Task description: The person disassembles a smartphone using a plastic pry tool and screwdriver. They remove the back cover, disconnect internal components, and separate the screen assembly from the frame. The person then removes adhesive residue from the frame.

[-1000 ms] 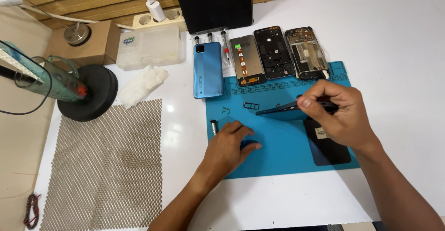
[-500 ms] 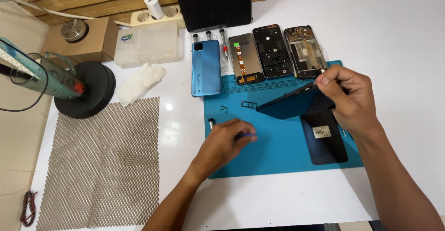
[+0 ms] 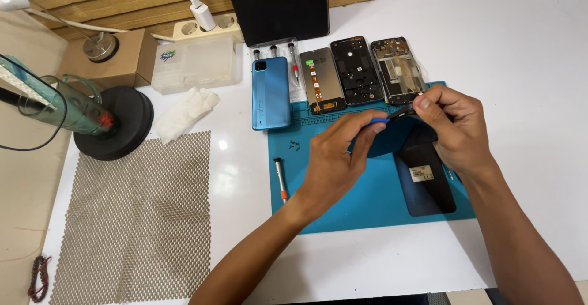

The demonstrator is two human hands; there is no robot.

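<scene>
Left hand [image 3: 334,161]: mine, over the blue work mat [image 3: 343,201], fingers curled and pinched on a small blue pry tool [image 3: 378,120], its tip at the edge of the dark phone panel [image 3: 398,135].
Right hand [image 3: 456,130]: gripping the top end of that panel between thumb and fingers, lifting it tilted off the mat.
Panel: the lower end is down on the mat, a black battery-like slab with a white label [image 3: 429,179] just beneath it.
In the way: my own fingers cover the spot where tool meets panel, so I cannot tell how deep the tip sits.
Beside my left wrist: a slim screwdriver [image 3: 281,180] on the mat's left edge, tiny screws [image 3: 294,147] just above it.
Top row: blue phone back cover [image 3: 270,92], then three stripped phone parts [image 3: 358,72], side by side.
Far left of the desk: mesh pad [image 3: 141,213], white cloth [image 3: 184,112], black round stand [image 3: 113,121].
</scene>
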